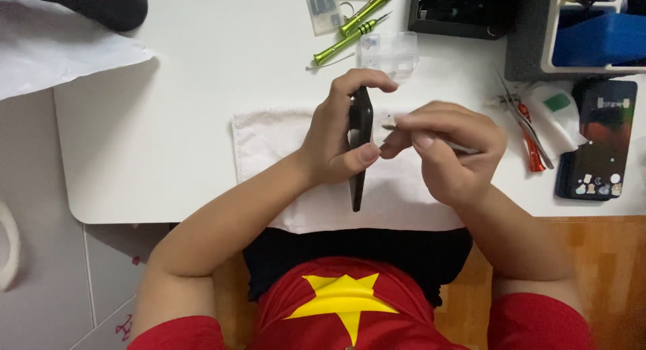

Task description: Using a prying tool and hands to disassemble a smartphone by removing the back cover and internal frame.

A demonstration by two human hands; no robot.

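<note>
We see the left hand (333, 138) clamped around a black phone (359, 145), held on edge above the white cloth (269, 148) on the surface (168, 121). The right hand (447, 148) pinches a thin metal tool (457, 147) toward it. The phone looks stiff, slick and fragile, best gripped by its edges. Fingers hide the tool's tip.

The left part of the table (168, 134) is bare, so a hand could slide there. Behind the cloth (269, 141) lie green screwdrivers (350, 33) and a clear box (389, 52). On the right, tweezers (528, 124), a dark phone (599, 141) and a black tray (457, 17) block the way.
</note>
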